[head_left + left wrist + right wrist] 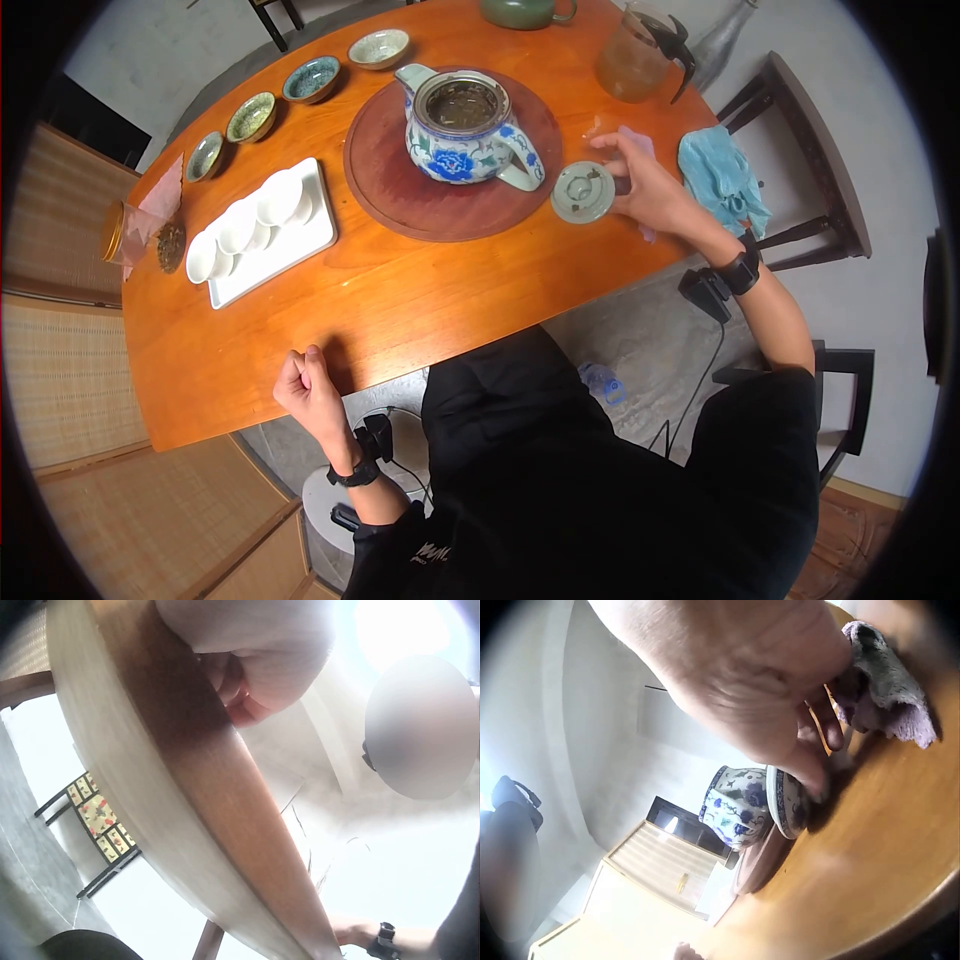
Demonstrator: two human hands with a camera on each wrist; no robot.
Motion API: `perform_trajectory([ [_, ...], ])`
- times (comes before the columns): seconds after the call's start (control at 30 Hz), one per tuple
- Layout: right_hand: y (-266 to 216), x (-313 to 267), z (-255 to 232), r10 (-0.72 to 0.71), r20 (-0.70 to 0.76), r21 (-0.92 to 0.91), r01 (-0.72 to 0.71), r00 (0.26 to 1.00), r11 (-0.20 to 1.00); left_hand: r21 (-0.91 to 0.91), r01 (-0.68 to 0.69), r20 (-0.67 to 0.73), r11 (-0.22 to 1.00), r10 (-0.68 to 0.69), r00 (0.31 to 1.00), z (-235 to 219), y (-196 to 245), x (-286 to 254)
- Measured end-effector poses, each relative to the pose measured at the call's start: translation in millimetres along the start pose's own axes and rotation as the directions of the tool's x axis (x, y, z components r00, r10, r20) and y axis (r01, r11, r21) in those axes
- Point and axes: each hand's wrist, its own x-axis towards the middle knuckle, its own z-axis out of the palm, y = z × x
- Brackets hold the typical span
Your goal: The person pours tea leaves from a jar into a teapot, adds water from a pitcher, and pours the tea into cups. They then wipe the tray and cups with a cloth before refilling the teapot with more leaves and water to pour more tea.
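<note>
My right hand [655, 190] pinches the round teapot lid [582, 193] by its knob, its pale underside facing up toward the head camera. In the right wrist view the lid [778, 802] stands tilted on edge, close over the tabletop. To its left is a blue-and-white floral teapot [455, 140], uncovered, with tea leaves and liquid inside. The teapot sits on a round reddish-brown board [400, 205]. My left hand [310, 395] is at the table's near edge, fingers loosely curled, holding nothing.
A white tray [300, 268] with several small white cups stands left. Several glazed bowls [312, 78] line the far side. Back right is a glass jug [635, 60] of brownish liquid. A purple cloth [892, 690] and a light-blue cloth [718, 170] lie right.
</note>
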Motion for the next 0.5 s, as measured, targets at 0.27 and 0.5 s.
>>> perform_trajectory([
  [0.27, 6.8, 4.3, 4.1, 0.054, 0.036, 0.116, -0.058, 0.998, 0.992, 0.026, -0.006, -0.006, 1.000, 0.007, 1.000, 0.1, -3.2, -1.5],
  [0.5, -14.3, -4.8, -5.4, 0.094, 0.078, 0.286, -0.113, 0.992, 0.952, 0.038, -0.015, -0.020, 0.999, 0.015, 1.000, -0.8, -4.5, -1.4],
])
